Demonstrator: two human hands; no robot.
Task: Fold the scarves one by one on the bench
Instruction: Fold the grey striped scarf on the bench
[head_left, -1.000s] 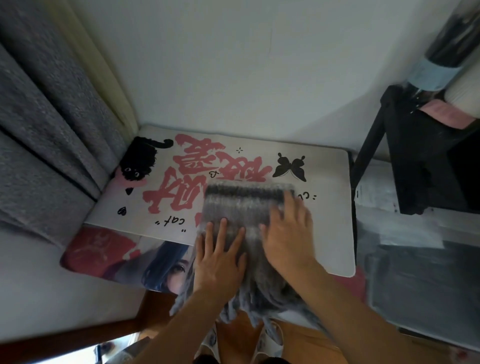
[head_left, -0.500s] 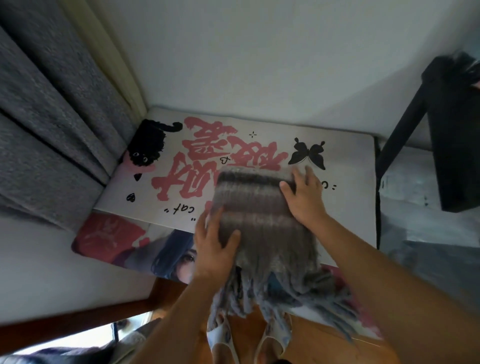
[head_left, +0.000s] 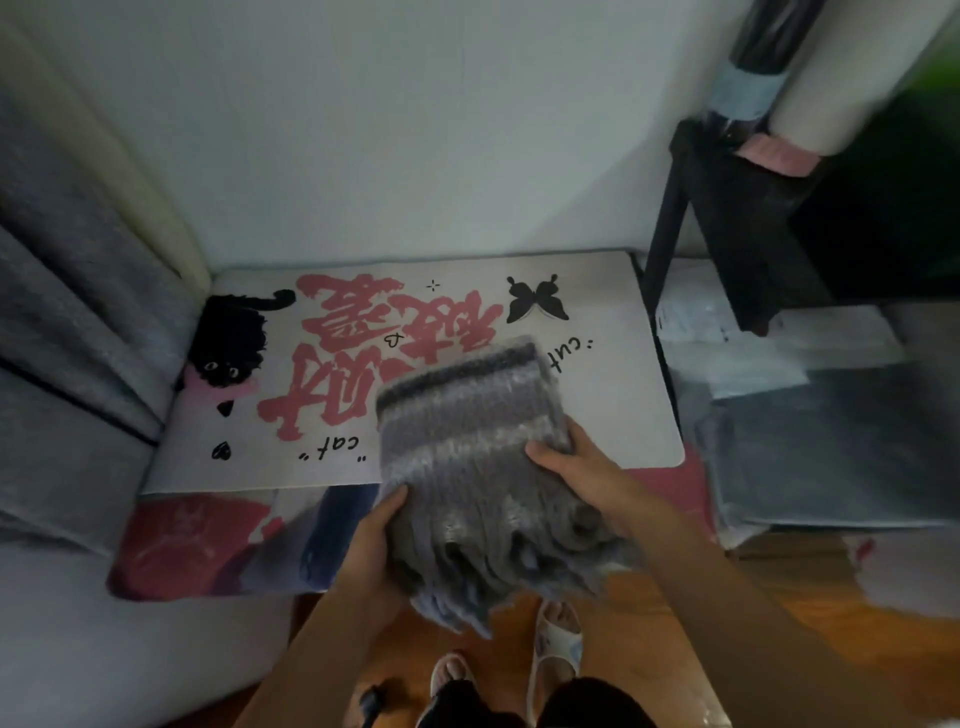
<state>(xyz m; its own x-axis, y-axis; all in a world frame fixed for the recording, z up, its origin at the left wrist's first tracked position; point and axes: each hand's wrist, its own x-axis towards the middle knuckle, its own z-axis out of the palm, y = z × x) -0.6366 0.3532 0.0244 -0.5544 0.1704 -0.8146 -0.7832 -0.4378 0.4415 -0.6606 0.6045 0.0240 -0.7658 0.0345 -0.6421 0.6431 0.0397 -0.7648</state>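
A folded grey knitted scarf (head_left: 467, 431) with darker and lighter stripes lies on the bench (head_left: 623, 405), which is covered by a white mat with pink characters, a black cat and a butterfly. Its fringed end hangs over the bench's front edge. My left hand (head_left: 371, 545) grips the scarf's left side near the fringe, thumb on top. My right hand (head_left: 576, 467) grips the right side, thumb on top and fingers underneath. The scarf's far end looks slightly raised off the mat.
Grey curtains (head_left: 67, 364) hang at the left. A black stand (head_left: 727, 218) and a stack of grey and white things (head_left: 810, 415) sit right of the bench. A printed mat (head_left: 197, 540) pokes out under the white one. My slippered feet (head_left: 556, 639) stand on the wooden floor.
My hands went from pressing flat on top of the scarf to gripping its two sides. The right hand came back from the far corner toward me.
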